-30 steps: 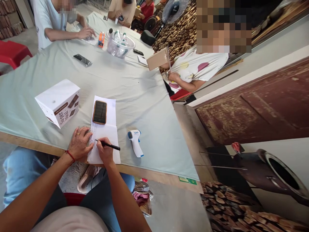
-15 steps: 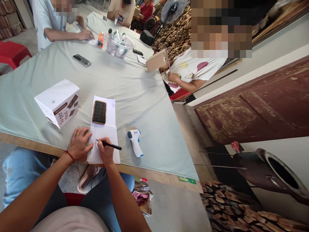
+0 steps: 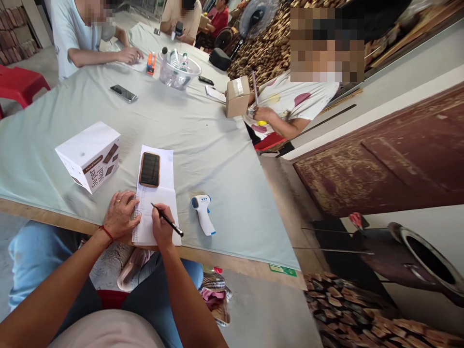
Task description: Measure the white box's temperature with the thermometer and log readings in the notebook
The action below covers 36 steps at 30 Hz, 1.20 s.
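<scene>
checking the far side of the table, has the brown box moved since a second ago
Yes. The brown box, raised and tilted before, now stands on the table, nearer the bowl.

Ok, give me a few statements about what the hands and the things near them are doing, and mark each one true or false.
1. The right hand holds a black pen with its tip on the paper. True.
2. The left hand lies flat at the paper's left edge. True.
3. The phone lies on the bare tablecloth, clear of the paper. False: it lies on the paper's far half.
4. The thermometer is in the left hand. False: it lies on the cloth, right of the paper, untouched.
5. The white box stands left of the paper. True.
</scene>
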Available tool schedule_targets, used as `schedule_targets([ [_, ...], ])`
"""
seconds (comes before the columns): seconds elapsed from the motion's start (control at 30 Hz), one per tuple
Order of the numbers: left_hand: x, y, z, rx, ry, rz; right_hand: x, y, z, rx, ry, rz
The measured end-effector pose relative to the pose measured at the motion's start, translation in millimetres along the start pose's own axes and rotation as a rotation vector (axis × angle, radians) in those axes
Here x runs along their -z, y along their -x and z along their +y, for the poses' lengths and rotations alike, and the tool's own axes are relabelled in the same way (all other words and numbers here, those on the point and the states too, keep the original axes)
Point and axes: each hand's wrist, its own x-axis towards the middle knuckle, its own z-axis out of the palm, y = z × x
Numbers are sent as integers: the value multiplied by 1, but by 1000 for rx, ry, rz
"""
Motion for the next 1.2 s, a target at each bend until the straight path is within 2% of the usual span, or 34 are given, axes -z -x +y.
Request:
schedule_targets([
  [0.07, 0, 0, 0, -2, 13, 0, 9, -8, 1, 79, 68, -19],
  [0.17, 0, 0, -2, -6, 29, 7, 30, -29, 12, 180, 288, -82],
  [0.3, -3, 0, -6, -12, 49, 40, 62, -59, 36, 170, 640, -172],
  [0.4, -5, 0, -7, -12, 63, 56, 72, -71, 47, 157, 745, -172],
  [0.5, -6, 1, -8, -4, 81, 64, 57, -76, 42, 176, 696, -79],
  [0.63, -7, 1, -10, -3, 95, 73, 2, -83, 19, 162, 572, -102],
  [0.73, -8, 1, -11, -8, 104, 88, -41, -93, -3, 20, 621, -110],
  [0.83, -9, 1, -12, -11, 113, 105, -67, -104, -20, -144, 735, -160],
  [1.0, -10, 2, -15, -6, 131, 139, -71, -112, -30, -222, 780, -259],
  [1.2, -14, 2, -19, -12, 137, 144, -62, -108, -21, -163, 746, -247],
])
